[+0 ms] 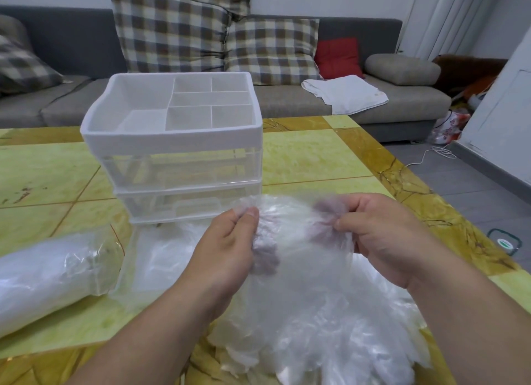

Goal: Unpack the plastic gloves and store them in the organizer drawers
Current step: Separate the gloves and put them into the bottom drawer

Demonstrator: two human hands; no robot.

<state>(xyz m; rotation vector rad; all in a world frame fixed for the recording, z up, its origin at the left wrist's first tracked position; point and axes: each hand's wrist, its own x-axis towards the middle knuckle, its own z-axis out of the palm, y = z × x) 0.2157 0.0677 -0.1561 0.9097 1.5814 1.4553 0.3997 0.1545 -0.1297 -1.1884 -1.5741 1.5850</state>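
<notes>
Right now your left hand [227,241] and right hand [385,238] each pinch the top edge of a bunch of plastic gloves [304,284] — thumbs in front, fingers curled behind the film. The bunch hangs down and spreads onto the yellow-green table [316,154] close to you. Just behind it stands the organizer [178,157] — a divided white tray above two clear drawers, both pushed in. A rolled pack in clear wrap [48,278] lies at your left, apart from both hands.
</notes>
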